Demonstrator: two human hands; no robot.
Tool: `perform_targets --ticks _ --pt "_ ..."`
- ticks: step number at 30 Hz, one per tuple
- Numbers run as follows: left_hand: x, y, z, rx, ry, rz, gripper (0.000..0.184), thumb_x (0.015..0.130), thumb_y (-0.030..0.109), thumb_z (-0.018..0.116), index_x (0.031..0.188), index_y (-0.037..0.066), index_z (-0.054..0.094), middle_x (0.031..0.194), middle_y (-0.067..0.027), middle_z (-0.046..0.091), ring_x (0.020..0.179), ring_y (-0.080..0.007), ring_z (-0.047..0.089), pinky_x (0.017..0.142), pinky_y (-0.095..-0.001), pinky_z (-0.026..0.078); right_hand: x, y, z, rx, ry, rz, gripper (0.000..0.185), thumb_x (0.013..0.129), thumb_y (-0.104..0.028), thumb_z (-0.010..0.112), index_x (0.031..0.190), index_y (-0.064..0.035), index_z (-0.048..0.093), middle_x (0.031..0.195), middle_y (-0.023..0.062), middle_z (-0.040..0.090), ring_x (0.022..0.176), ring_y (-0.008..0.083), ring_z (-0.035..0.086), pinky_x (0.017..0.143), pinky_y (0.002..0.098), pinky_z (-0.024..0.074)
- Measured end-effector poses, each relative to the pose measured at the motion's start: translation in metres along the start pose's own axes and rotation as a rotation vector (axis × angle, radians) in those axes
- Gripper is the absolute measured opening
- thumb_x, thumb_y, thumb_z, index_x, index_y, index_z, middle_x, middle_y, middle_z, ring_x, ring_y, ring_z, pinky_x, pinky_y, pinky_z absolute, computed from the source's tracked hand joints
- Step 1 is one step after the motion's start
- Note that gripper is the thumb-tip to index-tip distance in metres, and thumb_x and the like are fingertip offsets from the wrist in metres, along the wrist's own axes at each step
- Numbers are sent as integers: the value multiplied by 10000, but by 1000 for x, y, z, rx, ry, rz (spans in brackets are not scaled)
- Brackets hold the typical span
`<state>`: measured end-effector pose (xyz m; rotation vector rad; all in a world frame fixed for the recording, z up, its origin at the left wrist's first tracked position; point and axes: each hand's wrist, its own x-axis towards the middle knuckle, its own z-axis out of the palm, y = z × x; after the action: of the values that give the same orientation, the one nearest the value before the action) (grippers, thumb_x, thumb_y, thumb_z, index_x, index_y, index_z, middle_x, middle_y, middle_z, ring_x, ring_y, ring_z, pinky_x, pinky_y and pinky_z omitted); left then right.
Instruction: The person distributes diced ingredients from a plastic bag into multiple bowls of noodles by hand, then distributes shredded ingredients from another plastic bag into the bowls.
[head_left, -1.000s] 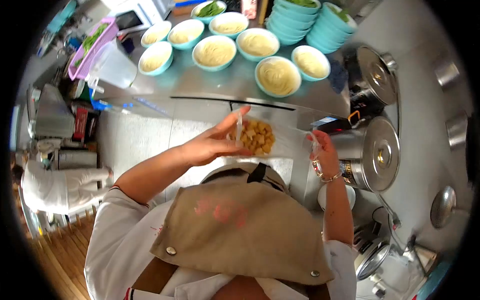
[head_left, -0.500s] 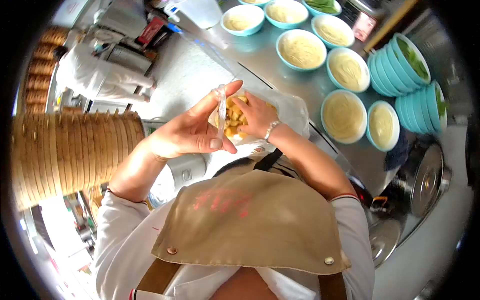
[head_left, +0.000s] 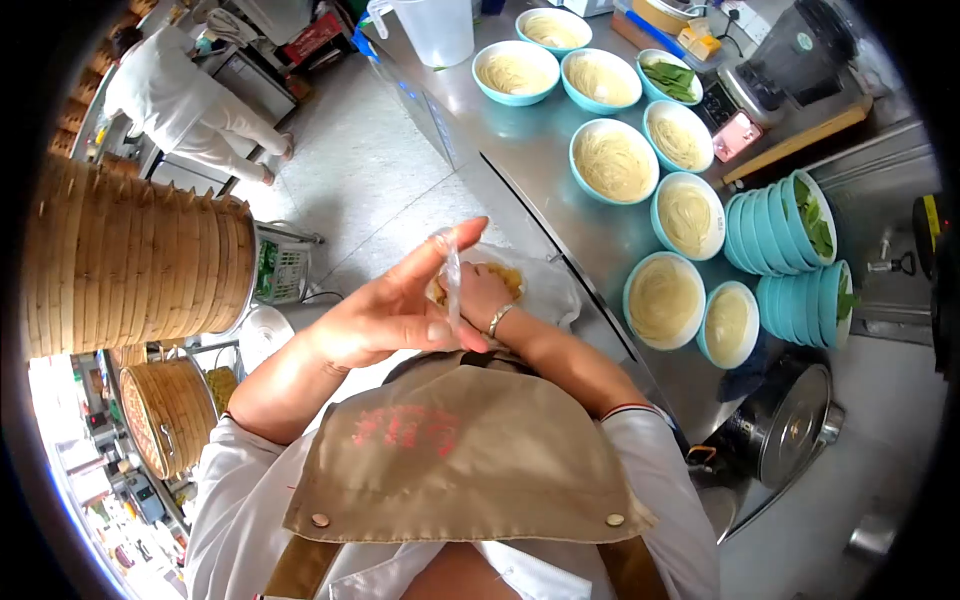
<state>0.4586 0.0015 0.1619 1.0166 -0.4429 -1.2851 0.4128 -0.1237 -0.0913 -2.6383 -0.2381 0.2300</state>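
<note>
My left hand is raised, with a thin strip of clear plastic stretched between its thumb and fingers. The plastic is seen nearly edge-on, so I cannot tell whether it is a bag edge or a container. Behind it, lower down, my right hand reaches into yellow-brown chunks in a clear plastic bag. Its fingertips are hidden by the chunks and the left hand. A bracelet circles the right wrist.
Several blue bowls of pale noodles stand on the steel counter, beside stacked bowls with leafy greens. Tall bamboo steamers rise at left. A person in white bends over at upper left. A lidded pot sits at right.
The view has shifted, and both hands now appear lower in it. My right hand has gone deeper among the chunks, its spread fingers no longer showing. The left hand keeps its hold on the plastic.
</note>
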Motion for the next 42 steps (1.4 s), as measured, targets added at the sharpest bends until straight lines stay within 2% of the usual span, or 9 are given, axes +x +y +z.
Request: perform_targets --ticks 6,8,13,16,19,22,28,36,42 --pt "5 13 -19 17 -35 10 999 723 201 697 1480 128 49 1518 -150 56 959 -320 629 884 -396 486 -8 7 -17 411 271 72 244 779 -231 546 965 -102 636 1004 164 584 951 348 548 805 427 453" --pt "11 12 -26 14 -67 18 997 725 217 699 1480 129 53 1513 -161 70 955 -314 632 865 -375 495 -20 9 -37 521 162 244 529 700 -471 707 1052 -82 634 1051 130 637 913 232 631 795 339 481" --pt "29 25 -36 121 -195 8 928 747 163 638 1475 87 68 1493 -204 107 928 -309 639 770 -285 511 -71 8 -61 1171 490 559 378 761 -90 658 1120 3 579 936 87 643 805 157 624 660 286 520" --pt "41 31 -36 166 -214 0 906 754 149 600 1475 89 55 1499 -207 90 937 -311 642 776 -289 518 -114 -3 -112 1254 673 493 355 805 -39 625 1147 19 549 935 75 628 784 135 628 572 254 518" --pt "49 35 -36 206 -183 17 914 751 165 588 1475 94 35 1505 -210 77 943 -310 647 773 -309 537 -164 7 -150 1290 770 540 424 814 -4 603 1222 19 491 1029 91 615 827 164 624 667 273 522" --pt "54 35 -37 120 -163 40 853 782 135 578 1481 146 89 1503 -168 122 977 -293 633 791 -289 518 -201 36 -166 1099 942 611 331 821 -15 592 1148 9 552 978 83 622 819 155 641 591 257 533" --pt "65 30 -24 99 -7 66 896 766 197 615 1477 125 74 1498 -195 123 948 -325 643 811 -365 535 -243 144 -121 417 647 945 356 745 -65 631 1100 -35 615 953 108 645 760 157 634 595 272 523" --pt "73 28 -7 199 153 169 947 795 326 656 1467 98 28 1475 -264 100 928 -323 644 823 -403 548 -313 196 -157 939 1028 929 335 783 -44 618 1117 -74 629 927 70 647 697 113 613 528 239 506" --pt "75 27 -2 193 212 212 909 833 307 635 1471 128 13 1494 -225 82 955 -301 634 885 -421 509 -355 270 -146 740 812 1116 309 772 -69 646 1081 -71 657 975 55 646 781 137 627 534 255 518"
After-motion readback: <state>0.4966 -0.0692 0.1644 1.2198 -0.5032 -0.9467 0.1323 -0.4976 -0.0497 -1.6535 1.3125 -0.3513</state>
